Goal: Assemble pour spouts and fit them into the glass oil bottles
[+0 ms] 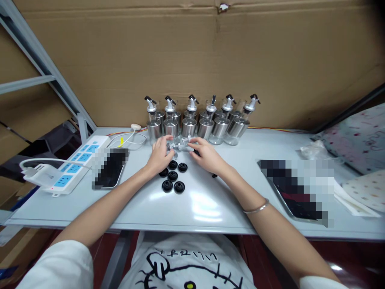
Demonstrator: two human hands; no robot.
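Note:
Silver-clad glass bottles (205, 127) stand in two rows at the back of the table, the front ones topped with silver spouts (191, 105) that have black levers. Just in front of them, my left hand (161, 154) curves around small clear or silvery parts, its fingers apart. My right hand (206, 154) has its fingertips on a silvery piece (183, 145) between the hands; small black parts lie partly hidden under it. Several black round stoppers (173, 176) lie on the table near my left hand.
A white power strip (81, 164) with a plugged charger and a phone (110, 167) lie at left. At right are a dark tablet-like device (293, 192), crumpled plastic (314, 150) and patterned fabric (357, 136). Cardboard (180, 52) backs the table (144, 214).

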